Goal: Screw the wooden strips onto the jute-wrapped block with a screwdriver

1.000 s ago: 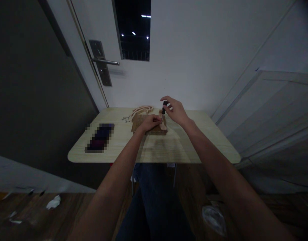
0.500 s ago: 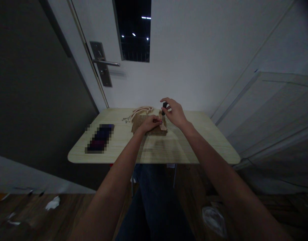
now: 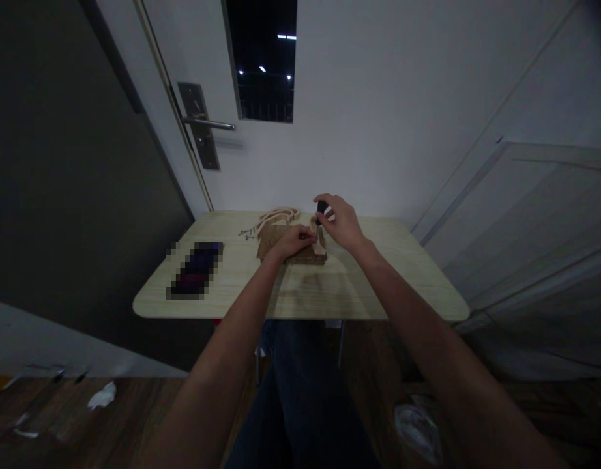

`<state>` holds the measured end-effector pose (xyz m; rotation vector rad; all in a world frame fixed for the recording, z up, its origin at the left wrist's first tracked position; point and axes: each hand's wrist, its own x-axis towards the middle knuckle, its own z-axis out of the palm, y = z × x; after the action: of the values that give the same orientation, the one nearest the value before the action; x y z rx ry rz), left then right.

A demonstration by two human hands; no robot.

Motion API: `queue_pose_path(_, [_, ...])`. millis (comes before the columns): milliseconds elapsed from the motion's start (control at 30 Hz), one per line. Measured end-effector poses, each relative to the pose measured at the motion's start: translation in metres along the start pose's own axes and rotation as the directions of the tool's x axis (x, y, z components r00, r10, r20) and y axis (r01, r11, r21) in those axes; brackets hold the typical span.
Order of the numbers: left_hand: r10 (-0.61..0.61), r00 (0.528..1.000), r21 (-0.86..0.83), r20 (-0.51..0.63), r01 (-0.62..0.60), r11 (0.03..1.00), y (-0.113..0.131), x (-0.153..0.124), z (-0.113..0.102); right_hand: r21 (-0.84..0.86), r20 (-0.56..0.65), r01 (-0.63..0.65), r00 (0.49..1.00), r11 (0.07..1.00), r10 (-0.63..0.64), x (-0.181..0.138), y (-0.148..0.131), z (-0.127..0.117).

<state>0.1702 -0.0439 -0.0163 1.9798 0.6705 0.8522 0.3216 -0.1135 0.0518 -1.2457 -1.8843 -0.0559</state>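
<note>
- Right hand (image 3: pixel 343 221): fingers closed around the screwdriver (image 3: pixel 321 208), nearly upright.
- Left hand (image 3: pixel 293 241): on the brown board (image 3: pixel 268 238), fingertips bunched near the screwdriver's tip; any grip cannot be told.
- Pale wood piece (image 3: pixel 319 249): on the board's right end.
- Table (image 3: pixel 388 267): bears board, screws (image 3: pixel 246 233), curved wood pieces (image 3: pixel 281 212).

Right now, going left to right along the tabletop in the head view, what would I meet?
Dark pixelated item, small screws, left hand, then right hand holding a black-handled screwdriver.
</note>
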Motion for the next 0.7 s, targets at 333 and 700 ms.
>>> queue_pose_path(333, [-0.001, 1.0, -0.001, -0.017, 0.001, 1.0, 0.0019, -0.0005, 0.0005, 0.016, -0.024, -0.002, 1.0, 1.0, 0.002, 0.0004, -0.0017, 0.0028])
queue_pose_path(700, [-0.006, 1.0, -0.03, -0.026, 0.005, 1.0, -0.0013, -0.0005, 0.0019, 0.061, -0.028, -0.005, 1.0, 0.998, 0.006, 0.0011, -0.0031, 0.0028])
